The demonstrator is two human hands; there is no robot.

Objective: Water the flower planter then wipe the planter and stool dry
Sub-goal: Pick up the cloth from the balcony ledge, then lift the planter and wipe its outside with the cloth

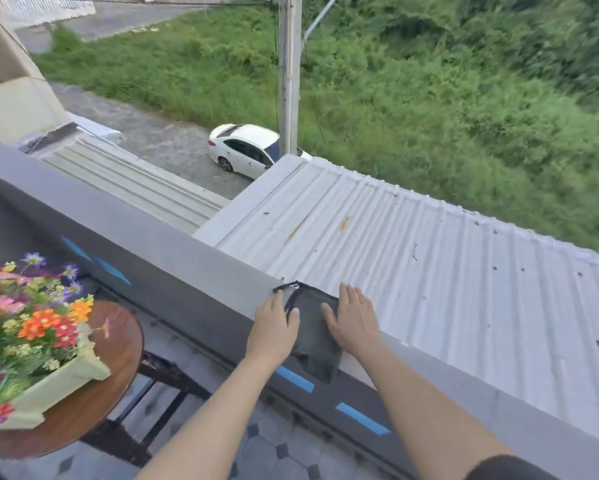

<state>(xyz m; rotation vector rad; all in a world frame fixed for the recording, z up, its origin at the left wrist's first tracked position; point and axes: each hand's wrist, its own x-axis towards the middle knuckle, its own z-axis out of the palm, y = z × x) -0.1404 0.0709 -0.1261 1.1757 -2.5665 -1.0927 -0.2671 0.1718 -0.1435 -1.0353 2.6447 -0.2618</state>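
Pressing both open palms flat, I have my left hand (274, 320) and right hand (353, 318) on either edge of the dark cloth (313, 336) draped over the balcony wall (173, 258), planter (59, 382) on the stool (118, 355) well left.

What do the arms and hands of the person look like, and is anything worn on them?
Both forearms are bare, and the left hand and right hand wear no gloves. No ring, watch or bracelet shows. A dark sleeve edge appears on the right arm near the bottom of the picture; no sleeve shows on the left arm.
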